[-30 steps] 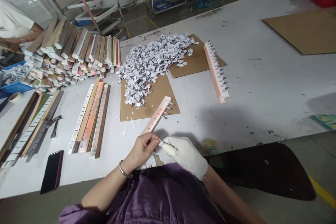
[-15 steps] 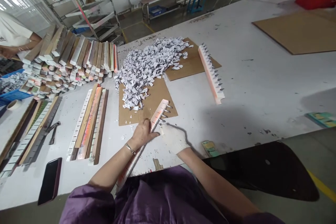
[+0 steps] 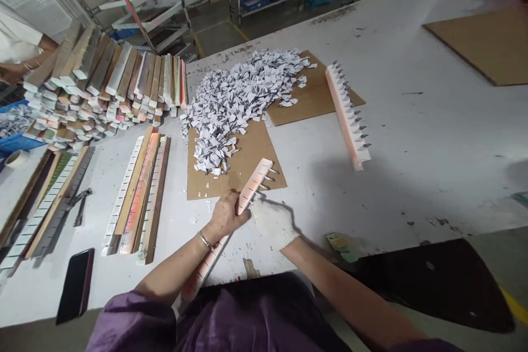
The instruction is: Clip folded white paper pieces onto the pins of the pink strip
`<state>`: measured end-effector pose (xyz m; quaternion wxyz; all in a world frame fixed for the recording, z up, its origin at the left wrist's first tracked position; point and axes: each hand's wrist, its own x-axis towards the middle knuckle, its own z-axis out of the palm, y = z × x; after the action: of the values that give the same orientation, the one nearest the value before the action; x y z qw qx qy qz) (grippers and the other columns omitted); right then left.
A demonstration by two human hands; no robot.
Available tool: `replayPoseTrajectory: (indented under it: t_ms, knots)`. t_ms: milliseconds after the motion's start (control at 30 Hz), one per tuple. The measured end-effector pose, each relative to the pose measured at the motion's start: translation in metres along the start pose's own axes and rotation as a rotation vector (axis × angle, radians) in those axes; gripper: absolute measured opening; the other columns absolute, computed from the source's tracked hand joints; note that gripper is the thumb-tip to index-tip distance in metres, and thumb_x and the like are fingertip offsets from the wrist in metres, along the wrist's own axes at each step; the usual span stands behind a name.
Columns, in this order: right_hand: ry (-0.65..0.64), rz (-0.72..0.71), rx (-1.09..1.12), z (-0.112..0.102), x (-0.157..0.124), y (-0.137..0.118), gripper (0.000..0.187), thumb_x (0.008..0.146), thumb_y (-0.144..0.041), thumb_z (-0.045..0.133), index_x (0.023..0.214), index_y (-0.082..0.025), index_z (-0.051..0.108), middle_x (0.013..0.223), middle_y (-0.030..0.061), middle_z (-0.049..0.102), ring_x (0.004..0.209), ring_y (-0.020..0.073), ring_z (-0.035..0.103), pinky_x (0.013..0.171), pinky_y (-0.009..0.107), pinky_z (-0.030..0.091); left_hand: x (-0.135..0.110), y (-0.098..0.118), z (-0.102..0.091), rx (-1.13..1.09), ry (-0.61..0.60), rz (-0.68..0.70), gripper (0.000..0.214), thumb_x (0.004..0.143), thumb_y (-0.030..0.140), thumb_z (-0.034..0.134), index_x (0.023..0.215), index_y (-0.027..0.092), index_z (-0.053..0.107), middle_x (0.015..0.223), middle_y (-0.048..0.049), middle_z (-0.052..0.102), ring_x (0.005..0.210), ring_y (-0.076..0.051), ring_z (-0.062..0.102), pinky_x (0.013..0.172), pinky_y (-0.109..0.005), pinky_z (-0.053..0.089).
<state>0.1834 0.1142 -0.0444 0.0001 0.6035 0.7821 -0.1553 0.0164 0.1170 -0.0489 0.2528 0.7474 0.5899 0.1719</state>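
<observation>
My bare left hand point(image 3: 225, 217) is wrapped round a long slotted wooden strip point(image 3: 256, 175), pinkish-white with dark cross slits, which slants from my lap up to the cardboard. Several small grey pointed pieces stick out of its right edge near the top end. My right hand point(image 3: 272, 223), in a white knitted glove, is closed at that edge, just below the lowest piece; what its fingertips hold is hidden. Beyond lies a heap of small white-and-grey pieces point(image 3: 243, 93) on cardboard point(image 3: 256, 148). Another strip point(image 3: 344, 115), lined with such pieces, rests to the right.
Wooden strips point(image 3: 136, 198) lie at left, before a tall stack of strips point(image 3: 111, 82). A phone point(image 3: 75, 286) and a metal tool point(image 3: 80, 203) are on the table. A cardboard sheet point(image 3: 482, 44) lies far right. A person's arm point(image 3: 41, 55) shows at far left.
The view has shifted slightly. My left hand keeps its hold on the strip, which has turned a little to show more of its slotted face. My gloved right hand stays at its edge.
</observation>
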Motion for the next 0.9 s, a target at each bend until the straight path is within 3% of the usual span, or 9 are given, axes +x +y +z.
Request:
replayPoseTrajectory:
  t_ms: [233,433,533,600,700,800,900]
  knots:
    - [0.000,-0.092,-0.062,0.013,0.013,0.008,0.019,0.091,-0.022,0.049,0.096,-0.017,0.066,0.080,0.0108,0.071,0.071,0.0230,0.069,0.056,0.031,0.034,0.002,-0.005,0.006,-0.043,-0.007,0.026,0.034,0.074,0.025,0.068,0.105,0.018,0.059,0.107,-0.0088,0.061,0.098,-0.025,0.061,0.091,-0.039,0.054]
    - [-0.072,-0.027,-0.056,-0.012,0.006,0.000,0.022,0.094,-0.019,0.044,0.096,-0.019,0.066,0.081,0.0082,0.071,0.070,0.0214,0.068,0.056,0.030,0.033,-0.005,-0.001,0.006,-0.037,0.014,-0.004,0.038,0.075,0.025,0.070,0.111,0.017,0.060,0.107,-0.0089,0.061,0.098,-0.025,0.062,0.091,-0.039,0.054]
    - [-0.048,-0.015,0.068,-0.018,-0.012,0.005,0.029,0.097,-0.023,0.042,0.115,-0.020,0.065,0.095,0.0077,0.074,0.076,0.0208,0.069,0.060,0.029,0.038,-0.004,-0.004,-0.005,-0.091,-0.001,0.008,0.048,0.080,0.037,0.074,0.120,0.016,0.058,0.107,-0.0083,0.063,0.095,-0.023,0.063,0.088,-0.038,0.055]
    - [0.005,0.016,0.202,-0.014,-0.027,0.012,0.039,0.098,-0.029,0.043,0.135,-0.023,0.055,0.104,0.0059,0.074,0.078,0.0190,0.069,0.065,0.028,0.043,0.006,-0.012,-0.016,-0.079,0.069,0.005,0.043,0.090,0.041,0.065,0.124,0.017,0.057,0.105,-0.0080,0.063,0.091,-0.021,0.064,0.083,-0.035,0.055]
    - [0.053,0.101,0.341,0.001,-0.045,0.020,0.047,0.097,-0.032,0.042,0.143,-0.025,0.048,0.110,0.0049,0.074,0.084,0.0190,0.070,0.072,0.028,0.048,0.033,-0.028,-0.036,0.124,0.248,-0.053,0.022,0.098,0.028,0.053,0.114,0.017,0.062,0.108,-0.0101,0.062,0.095,-0.021,0.062,0.086,-0.035,0.052]
    - [0.109,0.118,0.410,0.017,-0.050,0.022,0.043,0.098,-0.031,0.039,0.137,-0.022,0.054,0.128,0.0075,0.069,0.106,0.0212,0.068,0.090,0.031,0.049,0.059,-0.042,-0.049,0.239,0.248,-0.065,0.008,0.093,0.016,0.057,0.094,0.017,0.065,0.099,-0.0090,0.063,0.098,-0.022,0.060,0.091,-0.035,0.049]
    - [0.131,0.106,0.429,0.026,-0.048,0.021,0.043,0.098,-0.033,0.038,0.135,-0.021,0.056,0.134,0.0081,0.066,0.116,0.0224,0.064,0.100,0.034,0.046,0.069,-0.050,-0.057,0.201,0.248,-0.025,0.010,0.090,0.013,0.061,0.082,0.018,0.064,0.086,-0.0058,0.063,0.091,-0.020,0.060,0.089,-0.033,0.049]
